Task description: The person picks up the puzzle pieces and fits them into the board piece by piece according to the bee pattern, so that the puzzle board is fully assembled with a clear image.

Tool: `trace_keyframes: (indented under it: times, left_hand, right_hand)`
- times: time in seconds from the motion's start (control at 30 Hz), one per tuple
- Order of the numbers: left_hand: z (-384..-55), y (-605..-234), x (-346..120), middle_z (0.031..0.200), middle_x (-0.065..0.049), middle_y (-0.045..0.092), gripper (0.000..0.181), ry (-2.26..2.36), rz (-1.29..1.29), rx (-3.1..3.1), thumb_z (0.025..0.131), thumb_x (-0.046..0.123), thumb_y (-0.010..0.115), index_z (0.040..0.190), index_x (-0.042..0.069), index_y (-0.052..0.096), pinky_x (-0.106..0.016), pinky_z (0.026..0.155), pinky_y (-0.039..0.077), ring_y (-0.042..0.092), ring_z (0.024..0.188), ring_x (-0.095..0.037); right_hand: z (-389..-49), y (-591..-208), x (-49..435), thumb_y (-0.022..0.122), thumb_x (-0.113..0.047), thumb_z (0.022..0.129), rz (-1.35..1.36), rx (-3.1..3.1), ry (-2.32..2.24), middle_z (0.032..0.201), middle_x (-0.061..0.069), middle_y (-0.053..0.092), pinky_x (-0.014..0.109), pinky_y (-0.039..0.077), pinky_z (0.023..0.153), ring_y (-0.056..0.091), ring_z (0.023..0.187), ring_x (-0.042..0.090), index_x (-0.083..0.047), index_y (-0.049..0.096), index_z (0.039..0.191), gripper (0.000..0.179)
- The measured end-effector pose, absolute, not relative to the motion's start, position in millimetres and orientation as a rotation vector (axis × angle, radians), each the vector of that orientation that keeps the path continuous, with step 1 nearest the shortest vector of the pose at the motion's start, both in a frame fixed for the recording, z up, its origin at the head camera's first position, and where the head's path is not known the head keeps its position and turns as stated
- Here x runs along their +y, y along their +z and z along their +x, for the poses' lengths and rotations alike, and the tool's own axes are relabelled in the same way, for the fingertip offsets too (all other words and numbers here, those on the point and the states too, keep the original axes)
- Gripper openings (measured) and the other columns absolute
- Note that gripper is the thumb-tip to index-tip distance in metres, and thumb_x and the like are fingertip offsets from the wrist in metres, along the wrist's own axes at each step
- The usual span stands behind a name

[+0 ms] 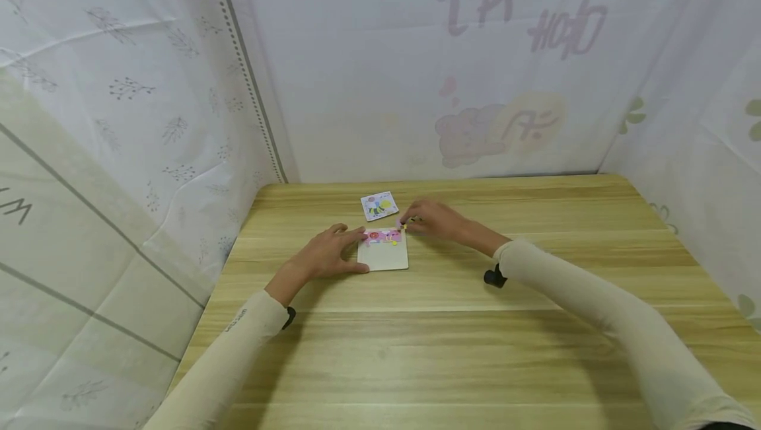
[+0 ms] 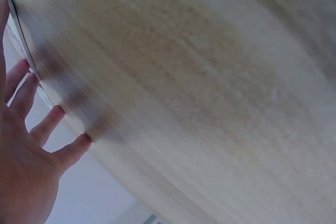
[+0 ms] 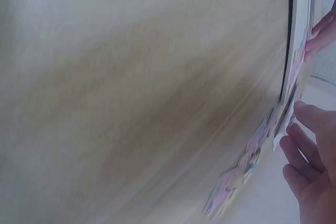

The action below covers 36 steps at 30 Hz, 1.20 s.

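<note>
Left hand (image 1: 329, 255) lies flat, fingers straight, steadying the puzzle board (image 1: 384, 257) on the desk (image 1: 452, 344). Right hand (image 1: 433, 218) pinches a small puzzle piece (image 1: 407, 225) at the board's top corner — picture card (image 1: 379, 205) just behind.

Only the puzzle board (image 1: 383, 257) and a loose card (image 1: 379, 206) lie mid-table (image 1: 452, 344); curtains (image 1: 148, 119) wall three sides.

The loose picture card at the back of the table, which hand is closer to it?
Right. The right hand lies just right of the loose card, pinching a small piece. The left hand is farther forward, steadying the white puzzle board.
</note>
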<state>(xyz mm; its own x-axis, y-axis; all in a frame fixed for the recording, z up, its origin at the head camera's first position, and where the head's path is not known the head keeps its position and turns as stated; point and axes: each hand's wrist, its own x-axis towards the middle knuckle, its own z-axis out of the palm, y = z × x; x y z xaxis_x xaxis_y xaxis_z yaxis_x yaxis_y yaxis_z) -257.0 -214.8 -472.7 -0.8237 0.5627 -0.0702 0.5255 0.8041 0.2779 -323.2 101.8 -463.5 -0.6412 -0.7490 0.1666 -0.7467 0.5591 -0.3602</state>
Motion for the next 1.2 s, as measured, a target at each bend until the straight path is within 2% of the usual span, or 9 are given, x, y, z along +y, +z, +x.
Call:
trace_keyframes:
  times: [0.13, 0.57, 0.83, 1.2]
  left_hand:
    - [-256.6, -472.7, -215.3, 0.161, -0.006, 0.045, 0.091, 0.383, 0.857, 2.839, 0.086, 0.075, 0.067, 0.158, 0.024, 0.047, -0.064, 0.113, 0.038, 0.038, 0.148, -0.04]
    - [-253.9, -470.0, -215.0, 0.162, -0.005, 0.044, 0.09, 0.393, 0.831, 2.828, 0.086, 0.075, 0.067, 0.158, 0.026, 0.047, -0.066, 0.112, 0.038, 0.037, 0.148, -0.04]
    - [-254.1, -469.1, -214.7, 0.163, 0.0, 0.042, 0.09, 0.39, 0.827, 2.827, 0.085, 0.076, 0.067, 0.157, 0.026, 0.048, -0.065, 0.113, 0.038, 0.036, 0.149, -0.039]
    - [-255.7, -468.0, -213.4, 0.166, 0.004, 0.038, 0.089, 0.398, 0.816, 2.817, 0.085, 0.075, 0.067, 0.158, 0.028, 0.046, -0.065, 0.113, 0.037, 0.035, 0.15, -0.039]
  right_hand:
    - [-319.5, -465.1, 97.2, 0.072, -0.011, 0.099, -1.344, 2.763, -0.606, 0.117, 0.01, 0.073, 0.038, 0.058, 0.087, 0.068, 0.105, 0.024, -0.009, 0.079, 0.118, 0.019]
    - [-311.5, -470.4, 82.6, 0.07, -0.013, 0.101, -1.447, 2.681, -0.634, 0.119, 0.01, 0.073, 0.043, 0.054, 0.099, 0.066, 0.114, 0.026, -0.007, 0.077, 0.12, 0.021]
    - [-306.5, -469.6, 74.1, 0.068, -0.015, 0.103, -1.366, 2.685, -0.597, 0.121, 0.006, 0.072, 0.038, 0.056, 0.095, 0.066, 0.114, 0.022, -0.01, 0.077, 0.121, 0.021]
    - [-305.9, -471.1, 61.8, 0.07, -0.012, 0.101, -1.49, 2.656, -0.644, 0.117, 0.007, 0.073, 0.035, 0.056, 0.095, 0.067, 0.112, 0.022, -0.009, 0.078, 0.117, 0.019]
